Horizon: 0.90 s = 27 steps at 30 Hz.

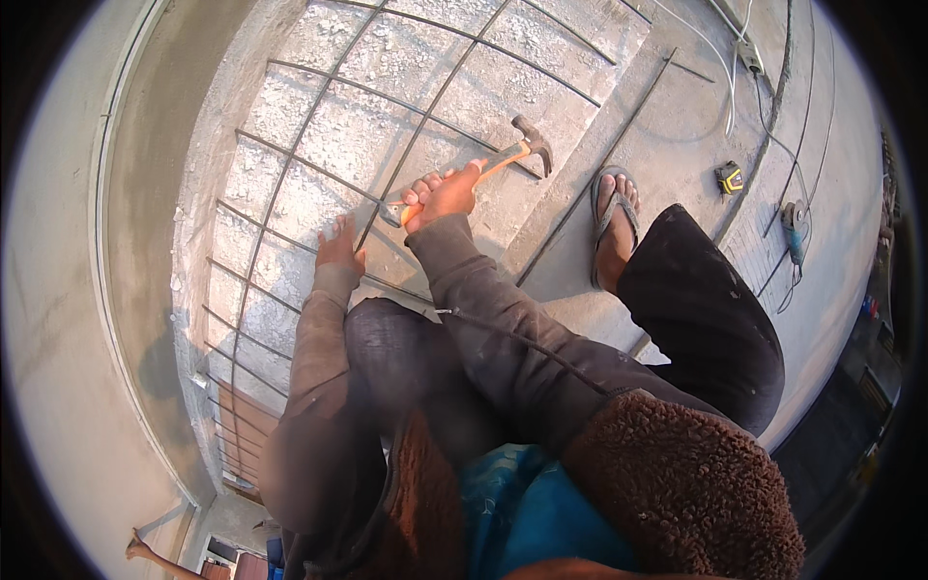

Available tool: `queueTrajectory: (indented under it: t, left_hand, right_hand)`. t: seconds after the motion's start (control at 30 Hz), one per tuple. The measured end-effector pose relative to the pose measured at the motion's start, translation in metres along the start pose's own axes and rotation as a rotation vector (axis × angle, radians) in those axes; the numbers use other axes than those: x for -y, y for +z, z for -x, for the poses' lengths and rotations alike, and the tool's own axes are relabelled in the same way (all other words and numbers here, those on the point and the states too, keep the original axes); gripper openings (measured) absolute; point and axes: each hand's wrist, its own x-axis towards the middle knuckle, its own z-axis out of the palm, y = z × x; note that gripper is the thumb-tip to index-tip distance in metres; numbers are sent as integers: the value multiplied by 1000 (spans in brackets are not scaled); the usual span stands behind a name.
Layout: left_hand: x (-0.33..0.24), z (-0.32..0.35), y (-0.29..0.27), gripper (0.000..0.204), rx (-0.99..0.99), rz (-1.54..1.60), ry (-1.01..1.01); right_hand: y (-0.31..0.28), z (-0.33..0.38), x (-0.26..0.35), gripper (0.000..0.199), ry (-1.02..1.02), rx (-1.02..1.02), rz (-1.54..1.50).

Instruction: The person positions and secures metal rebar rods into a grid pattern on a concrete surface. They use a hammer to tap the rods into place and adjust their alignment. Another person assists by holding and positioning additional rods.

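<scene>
My right hand (pixel 447 196) is closed around the orange handle of a claw hammer (pixel 507 159). Its dark metal head (pixel 533 145) points away to the upper right, above the rough concrete. Lower and to the left, my left hand (pixel 338 246) is at a crossing of the steel rebar grid (pixel 282 176), its fingers bent over the bars and its thumb beside one of them. My fingers partly hide that crossing. The grid's thin dark bars run over a pale, crumbly concrete bed (pixel 372 121).
A yellow and black tape measure (pixel 729 177) lies right of my sandalled foot (pixel 616 217). Farther right are a blue angle grinder (pixel 794 232) and a power socket (pixel 749 56) with cables. A loose rebar (pixel 599 169) lies beside the bed. A plastered wall (pixel 58 261) rises at the left.
</scene>
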Motion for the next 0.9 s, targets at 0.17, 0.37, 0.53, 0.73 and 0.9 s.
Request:
queueTrajectory:
  t: [0.17, 0.37, 0.53, 0.73, 0.9]
  left_hand:
    - [13, -5, 12, 85, -61, 48, 25]
    - [17, -7, 17, 87, -75, 116, -7]
    - [19, 2, 7, 90, -102, 352, -96]
    - [-65, -52, -87, 96, -652, 455, 135]
    - [-125, -147, -93, 86, -845, 443, -323]
  right_hand:
    - [-36, -18, 29, 39, 104, 163, 208]
    - [-14, -27, 25, 41, 225, 175, 165]
    - [-4, -11, 64, 41, -23, 155, 85]
    - [53, -37, 117, 37, -301, 318, -26]
    - [93, -73, 167, 39, -273, 319, -40]
